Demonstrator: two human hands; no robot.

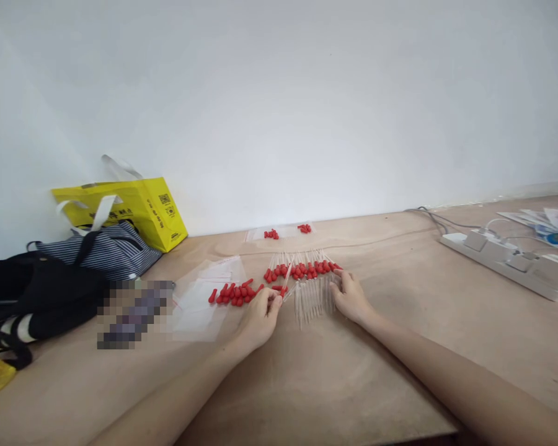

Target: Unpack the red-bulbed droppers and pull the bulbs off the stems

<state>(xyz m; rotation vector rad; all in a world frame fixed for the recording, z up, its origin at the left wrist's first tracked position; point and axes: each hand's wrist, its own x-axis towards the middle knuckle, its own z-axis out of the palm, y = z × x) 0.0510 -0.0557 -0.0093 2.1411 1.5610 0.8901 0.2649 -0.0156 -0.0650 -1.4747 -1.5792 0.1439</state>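
Observation:
Pinched between my left hand's (259, 314) thumb and fingers is a dropper (286, 285) with a red rubber bulb and a thin clear tube, its tube tilted up and away. My right hand (352, 297) is at the right end of a row of assembled droppers (300, 271); its fingertips touch the last red bulb, thumb and index apart. Tubes of that row point toward the wall. Just nearer to me lies a group of bare clear tubes (314, 299), beside my right thumb. Loose red bulbs (236, 293) lie in a pile left of my left hand.
Clear plastic bags (199, 316) lie under and beside the loose bulbs. Bagged droppers (286, 231) rest near the wall. At left stand a yellow bag (144, 210), a striped bag (116, 248) and a black bag (41, 291). A power strip (506, 263) with plugs lies at right.

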